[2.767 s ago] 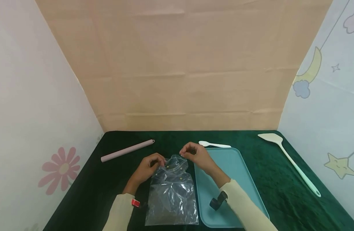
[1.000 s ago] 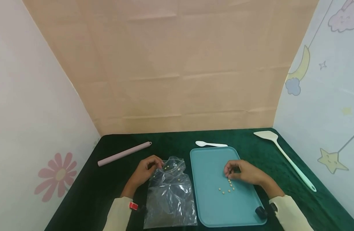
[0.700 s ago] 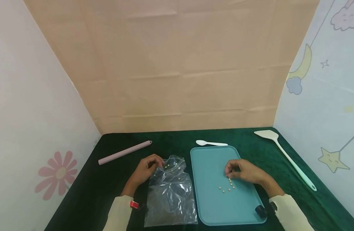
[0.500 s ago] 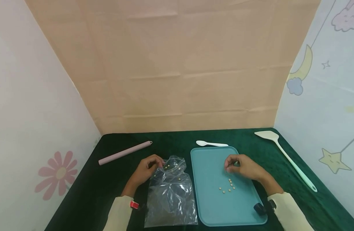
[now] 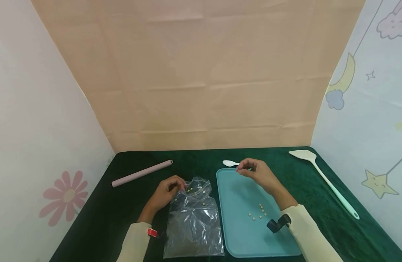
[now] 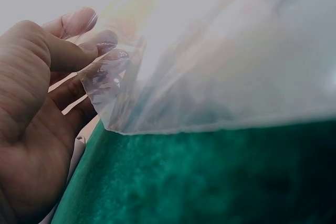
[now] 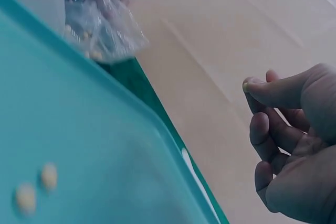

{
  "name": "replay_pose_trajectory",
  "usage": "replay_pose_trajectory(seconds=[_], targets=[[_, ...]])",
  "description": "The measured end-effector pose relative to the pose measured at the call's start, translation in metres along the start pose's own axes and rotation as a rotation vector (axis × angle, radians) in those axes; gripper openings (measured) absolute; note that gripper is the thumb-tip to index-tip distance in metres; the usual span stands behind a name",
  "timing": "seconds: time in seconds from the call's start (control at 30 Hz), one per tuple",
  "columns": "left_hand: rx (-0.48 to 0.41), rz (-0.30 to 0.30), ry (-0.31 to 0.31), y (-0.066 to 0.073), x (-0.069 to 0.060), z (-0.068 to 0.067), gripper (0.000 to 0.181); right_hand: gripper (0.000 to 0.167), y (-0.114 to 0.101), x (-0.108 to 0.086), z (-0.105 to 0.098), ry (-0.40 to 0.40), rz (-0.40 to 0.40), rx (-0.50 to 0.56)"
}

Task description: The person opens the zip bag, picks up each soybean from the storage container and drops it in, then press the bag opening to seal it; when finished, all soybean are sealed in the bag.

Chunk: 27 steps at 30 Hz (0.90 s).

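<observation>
A clear zip-lock bag (image 5: 194, 229) lies flat left of the tray, its mouth end raised and crumpled, with several soybeans inside. My left hand (image 5: 166, 193) pinches the bag's upper left edge between thumb and fingers; the left wrist view shows the film (image 6: 199, 87) stretched from the fingertips. Above the far edge of the blue tray (image 5: 240, 240), my right hand (image 5: 258, 174) has thumb and forefinger together. In the right wrist view a small yellowish soybean (image 7: 245, 86) shows at those fingertips. Several pale soybeans (image 5: 260, 217) lie scattered on the tray.
Behind the tray lies a white spoon (image 5: 229, 163), its handle partly hidden by the right hand. A pink tube-like rod (image 5: 142, 173) rests at the back left. At the right lies a long white spatula (image 5: 328, 178). Dark green cloth covers the table.
My right hand went from the bag's mouth down to the soybeans on the tray, then rose and moved back and left toward the bag. My left hand keeps its hold on the bag.
</observation>
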State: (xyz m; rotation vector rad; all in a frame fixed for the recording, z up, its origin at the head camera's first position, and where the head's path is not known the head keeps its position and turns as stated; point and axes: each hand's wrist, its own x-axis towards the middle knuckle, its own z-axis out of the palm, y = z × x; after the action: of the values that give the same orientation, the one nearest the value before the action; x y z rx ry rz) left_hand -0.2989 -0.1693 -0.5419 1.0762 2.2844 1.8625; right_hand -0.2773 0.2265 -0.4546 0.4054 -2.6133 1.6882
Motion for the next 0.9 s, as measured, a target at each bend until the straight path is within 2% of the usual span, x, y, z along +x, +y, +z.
replay_pose_trajectory(seconds=[0.2,0.33,0.6,0.77,0.9], targets=[[0.017,-0.028,0.011,-0.003,-0.001,0.003,0.015,0.01,-0.019,0.019,0.031,-0.065,-0.027,0.081],[0.035,-0.017,0.01,-0.002,0.001,0.004,0.016,0.009,-0.027,0.028,0.051,-0.11,-0.02,0.113],[0.016,-0.013,-0.002,0.003,0.005,0.006,0.015,0.01,-0.027,0.032,0.091,-0.139,-0.025,0.126],[0.017,-0.018,-0.009,0.003,0.006,0.008,0.017,0.007,-0.02,0.028,0.104,-0.141,-0.011,0.105],[0.012,-0.017,-0.011,0.002,0.007,0.009,0.017,0.004,-0.017,0.024,0.1,-0.124,-0.009,0.072]])
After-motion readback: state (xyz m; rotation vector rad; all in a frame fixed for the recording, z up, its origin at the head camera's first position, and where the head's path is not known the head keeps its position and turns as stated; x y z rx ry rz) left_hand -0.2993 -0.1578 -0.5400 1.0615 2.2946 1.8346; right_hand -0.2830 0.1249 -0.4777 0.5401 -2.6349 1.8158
